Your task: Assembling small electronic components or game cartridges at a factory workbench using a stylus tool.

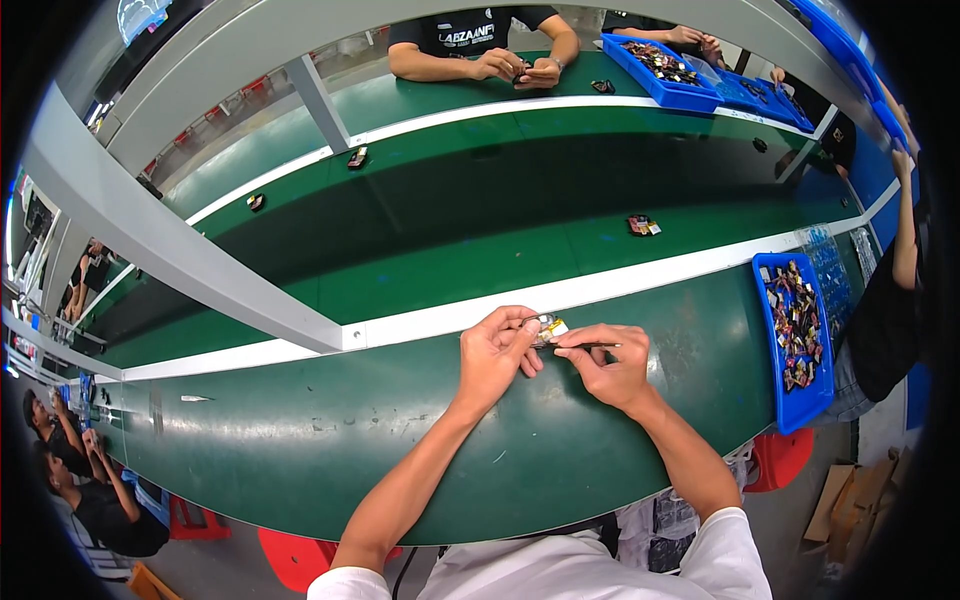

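My left hand [497, 352] pinches a small silver and yellow part [549, 326] between thumb and fingers, just above the green bench [330, 440]. My right hand [610, 365] grips thin dark tweezers [580, 346], their tip meeting the small part. Both hands are close together near the white strip [640, 278] at the bench's far edge. Most of the part is hidden by my fingers.
A blue tray [795, 345] of small mixed parts sits at my right, with a person beside it. A green conveyor belt [480, 210] carries a few small parts [642, 225]. Across it a person in black works next to more blue trays [668, 72].
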Demonstrator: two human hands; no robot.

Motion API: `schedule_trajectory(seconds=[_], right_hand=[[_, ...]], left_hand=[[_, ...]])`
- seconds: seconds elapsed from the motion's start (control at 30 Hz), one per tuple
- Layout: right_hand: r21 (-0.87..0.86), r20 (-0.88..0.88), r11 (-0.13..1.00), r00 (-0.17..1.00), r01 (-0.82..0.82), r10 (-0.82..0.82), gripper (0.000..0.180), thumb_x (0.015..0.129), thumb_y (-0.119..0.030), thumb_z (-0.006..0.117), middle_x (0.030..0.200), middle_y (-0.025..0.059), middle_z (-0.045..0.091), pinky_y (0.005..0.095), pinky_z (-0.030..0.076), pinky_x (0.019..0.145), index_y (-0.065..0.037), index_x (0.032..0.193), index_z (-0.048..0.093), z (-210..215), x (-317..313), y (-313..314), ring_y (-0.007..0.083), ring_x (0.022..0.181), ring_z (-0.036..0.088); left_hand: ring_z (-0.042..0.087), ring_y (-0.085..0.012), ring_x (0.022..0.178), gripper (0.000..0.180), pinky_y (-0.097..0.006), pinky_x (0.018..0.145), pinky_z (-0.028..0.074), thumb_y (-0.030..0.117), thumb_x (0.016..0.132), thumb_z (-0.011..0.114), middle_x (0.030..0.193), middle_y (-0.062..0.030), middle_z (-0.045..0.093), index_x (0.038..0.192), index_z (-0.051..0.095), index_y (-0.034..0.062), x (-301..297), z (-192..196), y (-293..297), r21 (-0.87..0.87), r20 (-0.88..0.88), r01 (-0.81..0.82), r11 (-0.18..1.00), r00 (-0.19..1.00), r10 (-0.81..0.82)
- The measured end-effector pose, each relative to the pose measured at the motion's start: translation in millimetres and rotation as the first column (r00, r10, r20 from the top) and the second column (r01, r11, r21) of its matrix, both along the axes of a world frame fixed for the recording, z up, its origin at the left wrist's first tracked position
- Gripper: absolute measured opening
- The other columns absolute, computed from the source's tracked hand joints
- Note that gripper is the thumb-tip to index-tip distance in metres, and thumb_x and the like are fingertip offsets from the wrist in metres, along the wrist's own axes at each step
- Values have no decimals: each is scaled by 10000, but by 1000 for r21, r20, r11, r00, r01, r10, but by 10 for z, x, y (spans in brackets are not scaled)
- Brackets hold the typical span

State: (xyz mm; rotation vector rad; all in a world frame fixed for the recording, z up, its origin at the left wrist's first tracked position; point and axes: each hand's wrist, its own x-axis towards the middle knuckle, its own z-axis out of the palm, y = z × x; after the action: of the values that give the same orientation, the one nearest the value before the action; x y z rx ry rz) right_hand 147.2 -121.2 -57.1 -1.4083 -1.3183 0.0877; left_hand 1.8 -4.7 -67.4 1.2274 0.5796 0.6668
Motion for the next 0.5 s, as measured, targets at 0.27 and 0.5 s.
schedule_trajectory(seconds=[0.27,0.5], right_hand=[[45,90,999,996,-25,21,157,718,42,802,780,22,765,252,382,450,-73,813,751,25,7,13,95,433,522],[51,162,999,987,-14,6,155,721,35,796,787,18,768,258,398,460,-81,810,745,14,-1,24,116,445,578]], left_hand=[[653,-125,588,201,-248,478,530,65,989,642,837,-127,690,1121,608,-82,16,21,-27,23,-77,-6,1000,997,8],[645,-108,584,184,-243,472,522,71,997,626,810,-110,698,1103,611,-79,51,33,-109,183,-112,-72,981,989,93]])
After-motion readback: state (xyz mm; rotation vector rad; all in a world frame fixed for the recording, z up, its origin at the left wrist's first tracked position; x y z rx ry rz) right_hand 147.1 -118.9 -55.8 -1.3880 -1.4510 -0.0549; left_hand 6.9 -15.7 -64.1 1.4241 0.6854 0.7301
